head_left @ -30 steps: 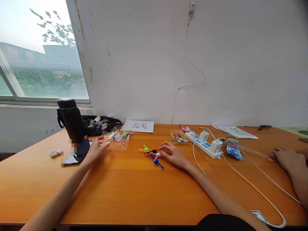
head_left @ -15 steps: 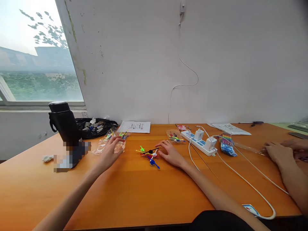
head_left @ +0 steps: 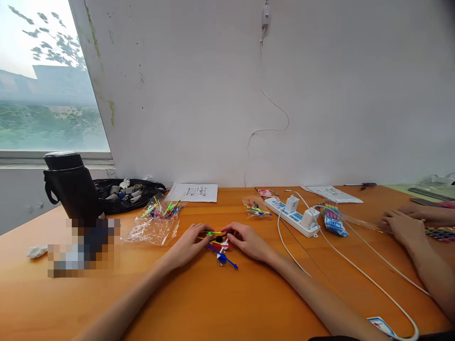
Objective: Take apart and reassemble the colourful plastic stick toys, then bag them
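A small heap of coloured plastic picks (head_left: pixel 221 246), green, black, red, white and blue, lies on the orange table (head_left: pixel 213 303). My left hand (head_left: pixel 188 244) rests at the heap's left side with its fingertips on the picks. My right hand (head_left: pixel 249 241) touches the heap from the right. Whether either hand pinches a pick is hidden by the fingers. A clear plastic bag with more picks (head_left: pixel 156 220) lies just left of my left hand.
A black flask (head_left: pixel 71 187) and a black pouch (head_left: pixel 124 192) stand back left. A smaller bag of picks (head_left: pixel 256 208), a white power strip (head_left: pixel 293 216) with cables, a striped packet (head_left: pixel 332 219) and papers lie right. Another person's hands (head_left: pixel 401 227) rest far right.
My left hand has left the clear bag and moved right to the heap of picks. The right hand stayed at the heap. The view has turned slightly.
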`<action>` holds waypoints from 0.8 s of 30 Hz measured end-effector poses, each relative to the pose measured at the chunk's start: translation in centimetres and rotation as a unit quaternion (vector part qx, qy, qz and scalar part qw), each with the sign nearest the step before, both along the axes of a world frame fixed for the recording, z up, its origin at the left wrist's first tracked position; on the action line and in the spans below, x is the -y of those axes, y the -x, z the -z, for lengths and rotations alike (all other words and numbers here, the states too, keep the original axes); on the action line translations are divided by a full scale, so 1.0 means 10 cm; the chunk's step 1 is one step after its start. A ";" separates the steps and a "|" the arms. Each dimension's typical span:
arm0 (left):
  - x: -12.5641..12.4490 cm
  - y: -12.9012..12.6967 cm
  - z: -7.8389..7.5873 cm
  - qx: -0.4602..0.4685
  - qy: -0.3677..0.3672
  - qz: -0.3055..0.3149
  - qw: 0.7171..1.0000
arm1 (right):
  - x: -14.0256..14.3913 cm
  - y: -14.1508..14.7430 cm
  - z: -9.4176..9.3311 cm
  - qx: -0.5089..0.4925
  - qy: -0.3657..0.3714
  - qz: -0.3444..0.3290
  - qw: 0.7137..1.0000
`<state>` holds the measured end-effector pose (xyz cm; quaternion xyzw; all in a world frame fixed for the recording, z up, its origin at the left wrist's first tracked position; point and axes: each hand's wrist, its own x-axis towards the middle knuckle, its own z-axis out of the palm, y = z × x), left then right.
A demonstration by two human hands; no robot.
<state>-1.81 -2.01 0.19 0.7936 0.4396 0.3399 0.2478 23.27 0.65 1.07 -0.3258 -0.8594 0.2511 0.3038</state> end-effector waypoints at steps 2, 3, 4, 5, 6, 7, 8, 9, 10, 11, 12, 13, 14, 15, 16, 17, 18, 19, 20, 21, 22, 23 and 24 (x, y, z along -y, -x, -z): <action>0.06 0.02 -0.05 0.009 0.020 0.021 1.000 | -0.01 0.00 0.01 0.009 0.026 -0.009 1.000; 0.08 0.02 -0.07 0.009 0.026 0.030 0.999 | -0.01 0.00 0.01 0.012 0.043 -0.016 0.999; 0.10 0.01 -0.10 0.008 0.030 0.038 0.999 | -0.01 -0.01 0.01 0.012 0.062 -0.023 0.998; 0.11 -0.01 -0.12 0.005 0.034 0.046 0.998 | -0.01 -0.01 0.00 0.009 0.081 -0.027 0.996; 0.12 -0.02 -0.14 0.002 0.036 0.052 0.998 | 0.00 -0.02 0.00 0.006 0.097 -0.028 0.995; 0.13 -0.03 -0.16 -0.001 0.036 0.057 0.998 | 0.00 -0.03 -0.01 0.003 0.110 -0.025 0.994; 0.14 -0.04 -0.17 -0.003 0.031 0.058 0.998 | 0.01 -0.03 -0.02 -0.001 0.118 -0.022 0.993; 0.14 -0.05 -0.18 -0.004 0.024 0.058 0.998 | 0.01 -0.03 -0.02 -0.005 0.125 -0.021 0.992; 0.14 -0.05 -0.18 -0.004 0.017 0.056 0.998 | 0.02 -0.02 -0.03 -0.010 0.130 -0.021 0.991; 0.14 -0.05 -0.18 -0.003 0.012 0.053 0.999 | 0.02 -0.02 -0.03 -0.016 0.134 -0.022 0.991; 0.14 -0.04 -0.18 -0.001 0.008 0.050 0.999 | 0.01 -0.01 -0.03 -0.022 0.137 -0.023 0.990; 0.14 -0.04 -0.17 0.001 0.007 0.047 0.999 | 0.01 -0.01 -0.03 -0.027 0.141 -0.024 0.989; 0.13 -0.03 -0.17 0.004 0.008 0.042 0.999 | 0.00 -0.01 -0.02 -0.033 0.145 -0.024 0.989; 0.12 -0.02 -0.16 0.009 0.010 0.037 0.999 | -0.01 0.00 -0.02 -0.039 0.150 -0.025 0.988; 0.11 -0.02 -0.16 0.015 0.013 0.030 0.999 | -0.02 -0.01 -0.02 -0.049 0.156 -0.026 0.986; 0.10 -0.01 -0.15 0.022 0.016 0.025 0.999 | -0.03 -0.01 -0.02 -0.060 0.164 -0.028 0.984; 0.09 -0.01 -0.15 0.029 0.021 0.019 0.999 | -0.04 -0.01 -0.03 -0.075 0.171 -0.028 0.982; 0.08 -0.01 -0.15 0.034 0.026 0.014 0.999 | -0.05 -0.01 -0.03 -0.092 0.175 -0.027 0.980; 0.07 -0.01 -0.15 0.036 0.031 0.010 0.999 | -0.06 -0.02 -0.04 -0.109 0.176 -0.024 0.978; 0.07 -0.01 -0.15 0.035 0.035 0.007 0.999 | -0.06 -0.02 -0.05 -0.127 0.175 -0.019 0.976; 0.08 -0.02 -0.15 0.032 0.039 0.005 0.999 | -0.07 -0.02 -0.05 -0.144 0.173 -0.013 0.974; 0.08 -0.02 -0.15 0.028 0.040 0.007 0.999 | -0.07 -0.01 -0.06 -0.161 0.173 -0.008 0.972; 0.09 -0.03 -0.15 0.026 0.041 0.012 0.999 | -0.08 -0.01 -0.06 -0.180 0.177 -0.002 0.968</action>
